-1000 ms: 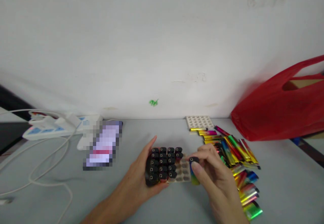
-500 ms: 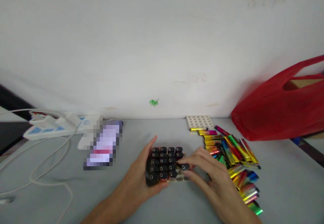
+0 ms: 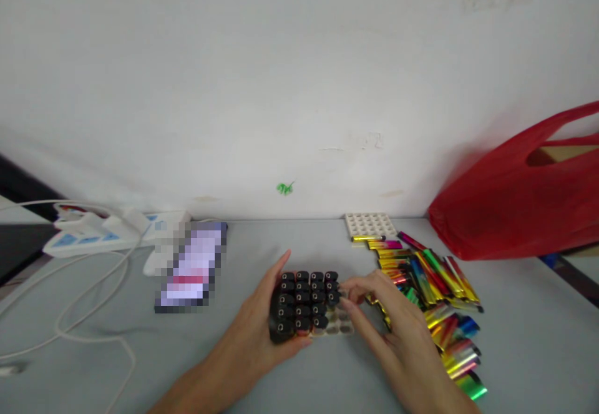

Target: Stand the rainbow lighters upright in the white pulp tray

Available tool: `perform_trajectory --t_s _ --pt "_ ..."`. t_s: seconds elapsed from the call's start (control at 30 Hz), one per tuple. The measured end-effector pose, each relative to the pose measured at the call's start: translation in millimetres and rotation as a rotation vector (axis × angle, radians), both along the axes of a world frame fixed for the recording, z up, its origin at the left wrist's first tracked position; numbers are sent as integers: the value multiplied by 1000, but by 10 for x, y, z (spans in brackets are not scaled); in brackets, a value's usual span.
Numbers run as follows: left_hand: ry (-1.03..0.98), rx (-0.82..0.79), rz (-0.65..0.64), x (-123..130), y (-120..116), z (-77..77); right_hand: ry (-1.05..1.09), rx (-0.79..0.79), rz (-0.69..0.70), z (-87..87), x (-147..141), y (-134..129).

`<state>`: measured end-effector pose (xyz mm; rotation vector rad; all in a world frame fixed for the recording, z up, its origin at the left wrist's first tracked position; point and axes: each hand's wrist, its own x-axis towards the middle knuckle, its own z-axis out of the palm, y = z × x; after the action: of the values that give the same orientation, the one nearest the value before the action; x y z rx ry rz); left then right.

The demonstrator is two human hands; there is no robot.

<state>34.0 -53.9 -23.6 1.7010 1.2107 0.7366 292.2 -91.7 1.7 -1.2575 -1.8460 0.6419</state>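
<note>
A pale tray (image 3: pixel 345 326) of round holes carries rows of black-capped tubes (image 3: pixel 302 298), seen end-on. Its lower right holes show no tube. My left hand (image 3: pixel 262 320) wraps round the left side of the tray, thumb along the top and fingers below. At the right side, my right hand (image 3: pixel 388 326) pinches with thumb and index finger at the black cap (image 3: pixel 333 298) in the third row of the rightmost filled column.
Many shiny coloured tubes (image 3: pixel 435 276) lie piled at the right, below a white holed tray (image 3: pixel 370 224). A red bag (image 3: pixel 505 208) stands behind them. At the left are a blurred phone (image 3: pixel 196 264), a power strip (image 3: pixel 121 233) and white cables (image 3: pixel 58 326).
The black-capped tube in my right fingers has moved up and left into the tray's third row. My left hand and the tray have stayed put.
</note>
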Motion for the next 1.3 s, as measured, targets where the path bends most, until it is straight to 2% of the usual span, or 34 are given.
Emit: perform_trajectory --t_s 0.13,0.27,0.5,0.87,1.3 --pt "3 -7 4 -7 -3 2 -67 56 -159 -6 25 19" --pt "3 -12 11 -4 -1 -13 -310 156 -338 -64 94 76" --pt "-25 -47 -3 13 -16 21 -718 110 -565 -179 99 111" --pt "-39 -60 -1 1 -14 -8 -809 106 -710 -231 102 112" --pt "-15 -50 -6 0 -8 24 -835 93 -758 -259 133 106"
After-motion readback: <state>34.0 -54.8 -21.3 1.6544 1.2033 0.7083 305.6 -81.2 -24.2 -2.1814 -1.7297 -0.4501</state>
